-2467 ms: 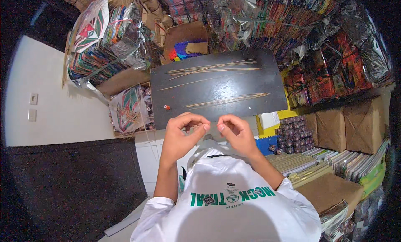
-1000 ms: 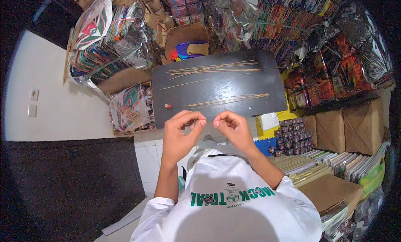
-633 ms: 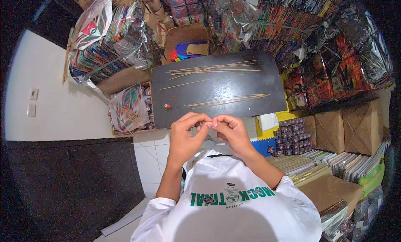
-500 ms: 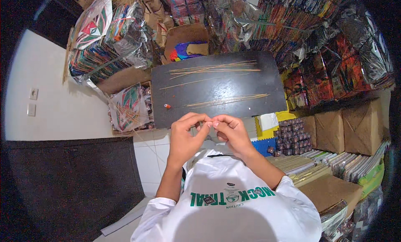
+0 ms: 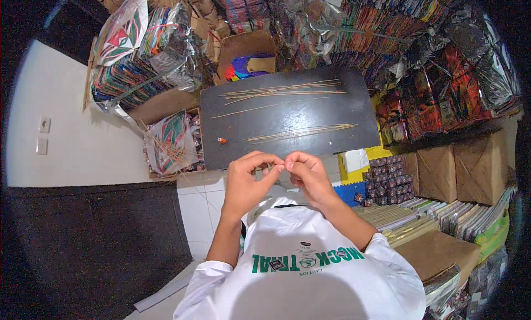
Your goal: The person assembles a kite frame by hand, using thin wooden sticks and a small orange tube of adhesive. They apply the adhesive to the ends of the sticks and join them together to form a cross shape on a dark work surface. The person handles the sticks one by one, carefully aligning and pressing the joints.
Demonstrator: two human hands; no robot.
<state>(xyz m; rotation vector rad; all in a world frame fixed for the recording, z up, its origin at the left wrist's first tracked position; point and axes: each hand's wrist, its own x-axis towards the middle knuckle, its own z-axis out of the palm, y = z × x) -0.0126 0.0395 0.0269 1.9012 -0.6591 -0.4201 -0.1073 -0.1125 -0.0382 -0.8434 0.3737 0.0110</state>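
Observation:
My left hand point(image 5: 247, 182) and my right hand point(image 5: 311, 182) meet in front of the dark table's point(image 5: 243, 121) near edge. Both pinch thumb against fingers, with the fingertips touching or almost so. Whatever lies between them is too small to make out. Beyond my hands, a narrow bundle of thin bamboo sticks point(image 5: 304, 132) rests on the tabletop. Farther back lie several more crossed sticks point(image 5: 285, 92), and one single stick point(image 5: 271, 107) lies apart. A small orange-and-white piece, perhaps a thread spool point(image 5: 221, 140), sits near the table's left side.
Left of the table, an open carton holds a printed sheet point(image 5: 171, 143) with sticks on top. Behind stand a cardboard box point(image 5: 232, 49) and wrapped stacks of colourful sheets point(image 5: 133, 71). To the right are stacked small dark cubes point(image 5: 387, 182) and brown paper parcels point(image 5: 478, 165).
My pinched fingertips have shifted slightly to the right, and the fingers of my left hand have straightened a little. The sticks on the table stay where they were.

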